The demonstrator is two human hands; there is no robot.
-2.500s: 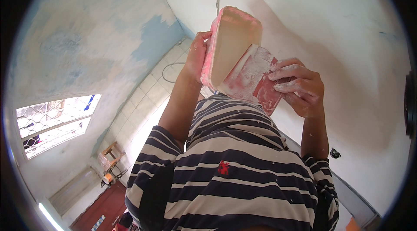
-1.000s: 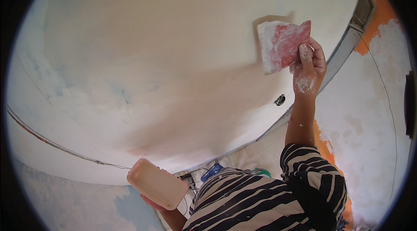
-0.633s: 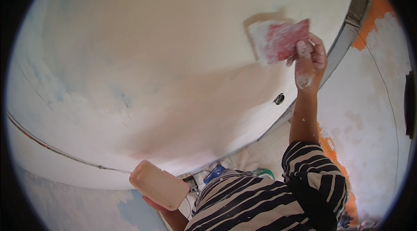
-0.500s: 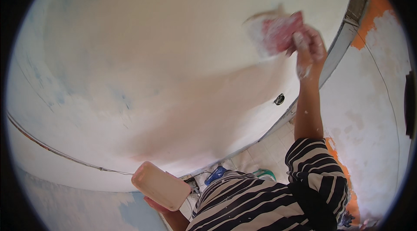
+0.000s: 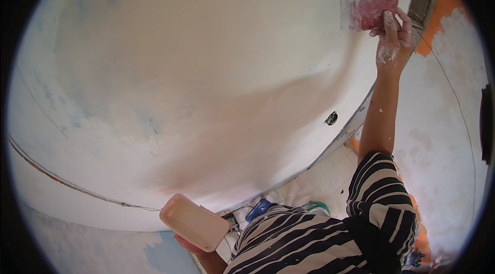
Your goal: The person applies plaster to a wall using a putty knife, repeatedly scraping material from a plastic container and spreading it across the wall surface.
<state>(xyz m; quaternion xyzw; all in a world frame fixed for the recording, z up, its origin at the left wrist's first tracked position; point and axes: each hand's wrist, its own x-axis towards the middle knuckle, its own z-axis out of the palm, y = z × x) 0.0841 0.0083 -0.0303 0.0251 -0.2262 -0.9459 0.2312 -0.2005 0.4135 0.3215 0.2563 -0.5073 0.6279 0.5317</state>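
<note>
1. The white ceiling (image 5: 206,68) fills most of the view. It looks smooth and pale, with faint blue patches on the left side and a small dark round hole (image 5: 331,118) near its right edge.
2. The wall (image 5: 443,119) on the right is white with orange patches where the coat does not cover it.
3. The person's striped shirt (image 5: 309,243), dark and cream, sits at the bottom right of the view.
4. The right arm goes straight up from the striped sleeve to the ceiling.
5. A cream plastic container (image 5: 194,222) is low in the view, near the bottom edge. The left hand (image 5: 191,247) grasps it from below; only a few fingers show under it.
6. A flat scraper (image 5: 367,2) with a reddish, smeared blade is at the top right, and its blade lies against the ceiling.
7. The right hand (image 5: 393,34) is closed around the lower part of the scraper and holds it up. White spots of paste cover this hand.
8. A small blue thing (image 5: 258,209) and a green thing (image 5: 315,206) lie on the pale tiled floor (image 5: 319,181) far below.
</note>
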